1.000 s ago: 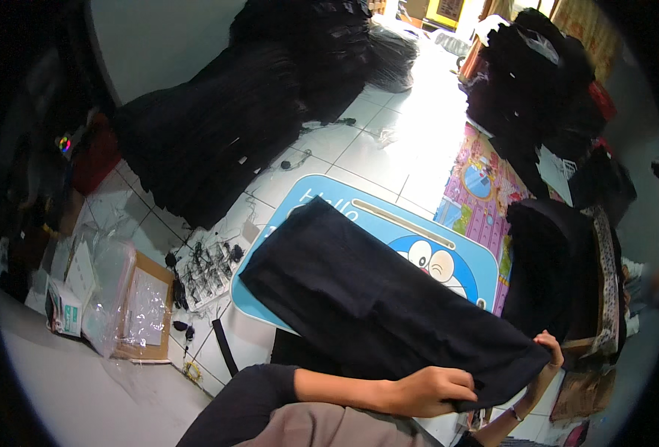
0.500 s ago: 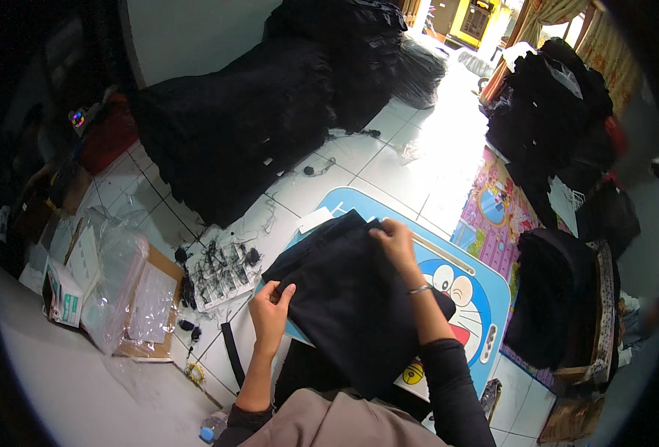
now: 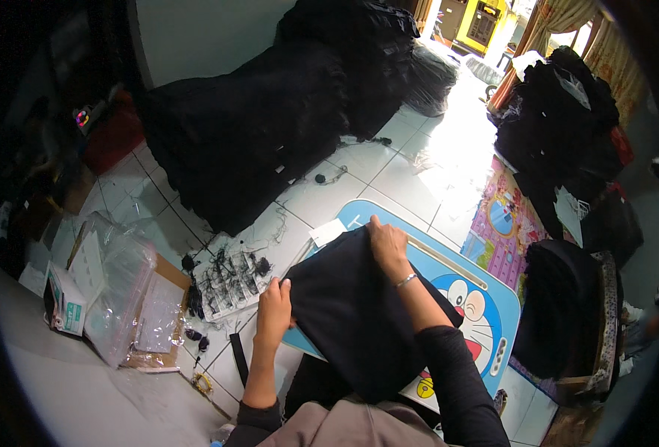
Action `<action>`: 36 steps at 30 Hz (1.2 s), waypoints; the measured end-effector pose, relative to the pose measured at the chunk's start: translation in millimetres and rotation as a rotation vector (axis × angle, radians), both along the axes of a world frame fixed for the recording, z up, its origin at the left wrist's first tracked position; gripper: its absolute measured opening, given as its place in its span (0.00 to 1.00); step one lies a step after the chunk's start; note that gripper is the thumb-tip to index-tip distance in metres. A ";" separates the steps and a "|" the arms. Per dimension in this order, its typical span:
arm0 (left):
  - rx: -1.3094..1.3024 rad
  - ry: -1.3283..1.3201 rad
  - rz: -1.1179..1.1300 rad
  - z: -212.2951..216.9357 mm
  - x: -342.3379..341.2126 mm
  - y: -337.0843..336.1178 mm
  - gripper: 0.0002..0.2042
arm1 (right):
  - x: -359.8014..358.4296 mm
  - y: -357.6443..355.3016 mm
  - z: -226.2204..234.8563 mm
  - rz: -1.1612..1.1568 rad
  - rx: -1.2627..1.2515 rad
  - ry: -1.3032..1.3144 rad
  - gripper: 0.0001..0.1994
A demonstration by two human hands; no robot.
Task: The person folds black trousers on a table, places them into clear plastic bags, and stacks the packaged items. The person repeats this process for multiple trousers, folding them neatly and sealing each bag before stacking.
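A black cloth garment (image 3: 352,313) lies over a low blue table (image 3: 435,260) with a cartoon cat print, and drapes down toward my lap. My left hand (image 3: 273,307) is closed on its left edge, thumb on top and fingers partly under the cloth. At the far edge, near the table's top side, my right hand (image 3: 387,246) grips the same garment, with a bracelet at the wrist. Between the hands the cloth spans fairly smooth. A small white card (image 3: 327,232) rests at the table's far left edge, beside the garment.
Large heaps of black cloth (image 3: 247,127) lie at the far left, another pile (image 3: 560,119) at the far right. Left of the table sit a white tray tangled with black threads (image 3: 229,283) and a cardboard piece with plastic (image 3: 154,320). A black bundle (image 3: 556,305) stands at the right.
My left hand has closed round the garment's left edge. The folded layer at its far left has shifted, and the cloth between my hands looks smoother. The whole view has moved slightly.
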State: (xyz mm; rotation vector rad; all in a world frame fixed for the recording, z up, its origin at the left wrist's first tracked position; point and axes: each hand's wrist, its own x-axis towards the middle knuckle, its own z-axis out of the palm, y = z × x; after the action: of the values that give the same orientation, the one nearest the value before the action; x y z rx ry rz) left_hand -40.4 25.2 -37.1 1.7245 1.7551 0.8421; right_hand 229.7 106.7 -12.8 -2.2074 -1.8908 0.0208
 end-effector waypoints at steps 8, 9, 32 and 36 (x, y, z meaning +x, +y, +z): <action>0.064 -0.156 -0.017 31.5 -1.2 -16.1 0.15 | 19.6 -10.1 -1.8 0.156 0.091 0.352 0.13; 0.046 -0.185 -0.008 27.7 -3.7 -12.7 0.15 | 19.3 -8.6 1.3 0.131 0.063 0.354 0.13; 0.294 -0.007 -0.275 38.4 -2.9 -11.7 0.13 | 12.3 -39.2 10.0 -0.261 0.331 0.446 0.30; 0.451 -0.095 -0.373 102.8 30.6 -18.0 0.12 | 61.4 -90.6 109.8 -0.230 0.733 0.498 0.30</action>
State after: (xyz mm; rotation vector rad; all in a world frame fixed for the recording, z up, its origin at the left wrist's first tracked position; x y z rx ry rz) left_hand -9.8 7.2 65.7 2.1665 1.1803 1.1835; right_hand 291.0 16.0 97.0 -1.6845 -1.1234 -0.1288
